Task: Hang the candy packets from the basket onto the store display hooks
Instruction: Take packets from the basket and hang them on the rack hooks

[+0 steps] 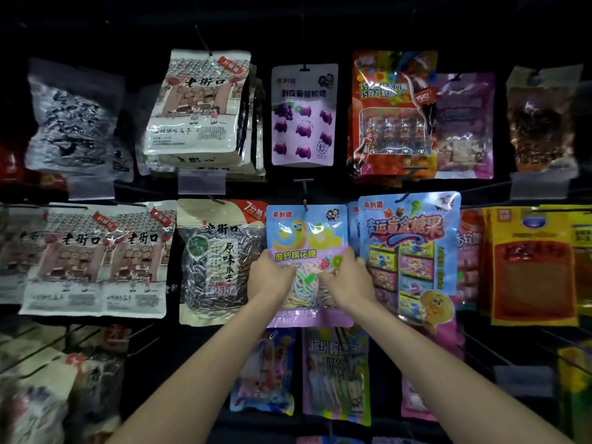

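Observation:
A light-blue and pink candy packet with pastel marshmallow strips hangs in the middle row, its top hole on a metal display hook. My left hand grips the packet's left edge at mid height. My right hand grips its right edge, fingers curled over the front. Both forearms reach up from the bottom of the view. The basket is not in view.
Packets crowd the dark pegboard: a sunflower-seed bag to the left, a blue candy bag to the right, a purple grape-gummy pouch above, more candy packets below. Bare hooks stick out at lower right and lower left.

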### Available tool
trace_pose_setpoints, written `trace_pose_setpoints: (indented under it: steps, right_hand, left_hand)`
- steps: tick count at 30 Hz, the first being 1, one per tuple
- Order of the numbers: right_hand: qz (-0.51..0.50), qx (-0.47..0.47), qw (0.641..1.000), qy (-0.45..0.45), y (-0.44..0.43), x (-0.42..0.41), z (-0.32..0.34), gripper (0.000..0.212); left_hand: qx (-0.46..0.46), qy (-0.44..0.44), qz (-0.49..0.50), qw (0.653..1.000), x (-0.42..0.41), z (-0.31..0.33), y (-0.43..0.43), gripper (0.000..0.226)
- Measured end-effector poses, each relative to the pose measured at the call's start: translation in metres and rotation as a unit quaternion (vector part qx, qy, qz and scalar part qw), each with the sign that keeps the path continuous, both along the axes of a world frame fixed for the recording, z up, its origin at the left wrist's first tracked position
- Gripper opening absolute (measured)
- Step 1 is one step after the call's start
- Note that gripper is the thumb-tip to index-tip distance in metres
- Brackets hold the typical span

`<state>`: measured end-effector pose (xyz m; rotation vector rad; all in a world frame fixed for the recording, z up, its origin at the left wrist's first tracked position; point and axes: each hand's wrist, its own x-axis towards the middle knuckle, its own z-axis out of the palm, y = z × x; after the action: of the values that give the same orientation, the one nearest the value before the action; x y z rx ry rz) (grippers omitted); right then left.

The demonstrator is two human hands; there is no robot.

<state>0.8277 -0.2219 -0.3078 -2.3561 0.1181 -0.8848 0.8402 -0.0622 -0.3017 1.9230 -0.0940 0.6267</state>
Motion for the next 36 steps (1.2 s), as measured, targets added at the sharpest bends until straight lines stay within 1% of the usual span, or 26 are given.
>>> trace_pose_setpoints:
  steps: [3, 5, 7, 9, 10, 12, 13, 14, 15, 17, 19, 21, 22, 23, 25, 26, 27, 28, 30, 31, 32, 34, 36]
  right_hand:
    - [0.0, 0.012, 1.0, -0.018, -0.003, 0.014, 0.0, 0.062]
    - [0.01, 0.045, 0.999, -0.026, 0.0, 0.023, 0.0, 0.054]
    - [0.013, 0.067, 0.997, -0.026, 0.002, 0.033, -0.001, 0.056]
    - [0.012, 0.071, 0.997, -0.016, 0.002, 0.043, 0.0, 0.057]
    - [0.011, 0.072, 0.997, -0.011, 0.002, 0.045, 0.001, 0.057]
    - [0.008, 0.076, 0.997, -0.002, 0.001, 0.049, 0.002, 0.059]
    - [0.008, 0.078, 0.997, 0.001, 0.001, 0.051, 0.003, 0.06]
    - [0.009, 0.081, 0.997, 0.003, 0.0, 0.053, 0.004, 0.062]
    - [0.009, 0.086, 0.996, 0.003, 0.0, 0.055, 0.004, 0.063]
    - [0.011, 0.095, 0.995, 0.0, -0.001, 0.059, 0.006, 0.063]
    - [0.017, 0.102, 0.995, -0.006, -0.001, 0.063, 0.007, 0.062]
    - [0.025, 0.107, 0.994, -0.006, -0.002, 0.065, 0.008, 0.06]
    - [0.028, 0.108, 0.994, -0.005, -0.003, 0.066, 0.007, 0.059]
    - [0.031, 0.108, 0.994, -0.004, -0.004, 0.067, 0.006, 0.059]
    - [0.032, 0.103, 0.994, 0.0, -0.006, 0.067, 0.003, 0.061]
    - [0.034, 0.097, 0.995, 0.002, -0.006, 0.067, 0.002, 0.063]
    - [0.04, 0.092, 0.995, 0.004, -0.007, 0.065, 0.0, 0.066]
    - [0.048, 0.09, 0.995, 0.008, -0.007, 0.063, -0.001, 0.071]
    - [0.061, 0.082, 0.995, 0.017, -0.007, 0.058, -0.002, 0.084]
    - [0.063, 0.074, 0.995, 0.02, -0.007, 0.055, -0.002, 0.09]
    - [0.064, 0.064, 0.996, 0.022, -0.006, 0.053, -0.002, 0.094]
    - [0.068, 0.045, 0.996, 0.02, -0.004, 0.05, -0.003, 0.099]
    - [0.071, 0.026, 0.997, 0.023, -0.002, 0.046, -0.004, 0.102]
  left_hand:
    - [-0.021, 0.01, -0.004, 1.0, 0.01, 0.001, 0.0, 0.022]
    - [-0.057, 0.013, -0.02, 0.998, 0.012, 0.003, -0.003, 0.024]
    - [-0.08, 0.02, -0.025, 0.996, 0.018, 0.004, -0.005, 0.03]
    - [-0.081, 0.022, -0.02, 0.996, 0.022, 0.005, -0.008, 0.03]
    - [-0.086, 0.023, -0.024, 0.996, 0.024, 0.005, -0.01, 0.036]
    - [-0.09, 0.029, -0.031, 0.995, 0.04, 0.002, -0.013, 0.06]
    - [-0.093, 0.027, -0.028, 0.995, 0.048, 0.0, -0.015, 0.066]
    - [-0.096, 0.029, -0.028, 0.995, 0.049, 0.0, -0.017, 0.068]
    - [-0.105, 0.033, -0.03, 0.993, 0.049, 0.001, -0.018, 0.064]
    - [-0.117, 0.034, -0.04, 0.992, 0.041, 0.004, -0.02, 0.044]
    - [-0.131, 0.035, -0.05, 0.99, 0.039, 0.006, -0.02, 0.034]
    - [-0.135, 0.037, -0.061, 0.988, 0.04, 0.007, -0.021, 0.036]
    - [-0.133, 0.04, -0.07, 0.988, 0.042, 0.007, -0.022, 0.043]
    - [-0.132, 0.04, -0.077, 0.987, 0.045, 0.008, -0.023, 0.056]
    - [-0.12, 0.039, -0.076, 0.989, 0.057, 0.005, -0.024, 0.087]
    - [-0.115, 0.039, -0.078, 0.989, 0.066, 0.001, -0.024, 0.098]
    - [-0.109, 0.044, -0.081, 0.99, 0.071, -0.001, -0.023, 0.104]
    - [-0.104, 0.047, -0.083, 0.99, 0.064, 0.0, -0.024, 0.105]
    - [-0.099, 0.048, -0.081, 0.991, 0.066, -0.002, -0.025, 0.1]
    - [-0.095, 0.047, -0.078, 0.991, 0.077, -0.006, -0.026, 0.099]
    - [-0.088, 0.047, -0.071, 0.992, 0.084, -0.009, -0.027, 0.103]
    - [-0.071, 0.052, -0.058, 0.994, 0.088, -0.011, -0.03, 0.112]
    - [-0.038, 0.041, -0.051, 0.997, 0.067, -0.008, -0.031, 0.106]
